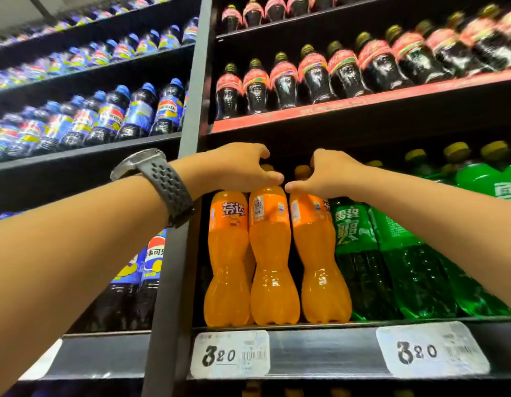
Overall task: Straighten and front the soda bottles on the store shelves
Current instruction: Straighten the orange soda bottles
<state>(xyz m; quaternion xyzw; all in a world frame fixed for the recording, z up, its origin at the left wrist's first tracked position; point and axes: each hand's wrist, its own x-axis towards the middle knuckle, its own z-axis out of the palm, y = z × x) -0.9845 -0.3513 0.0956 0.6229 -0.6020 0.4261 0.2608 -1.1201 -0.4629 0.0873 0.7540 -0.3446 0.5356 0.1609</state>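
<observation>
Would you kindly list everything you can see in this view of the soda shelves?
orange soda bottles: three in front, orange, lower shelf of the right bay, left end
green soda bottles: several, green, same shelf, right of the orange
red-label cola bottles: many, dark, two shelves above
blue-label cola bottles: many, dark, left bay
price tags: two, white, shelf edge below
upright: one, grey, between bays
watch: one, grey, left wrist
left grip: one, bare hand, round the middle orange bottle neck
right grip: one, bare hand, round the rightmost orange bottle neck
</observation>
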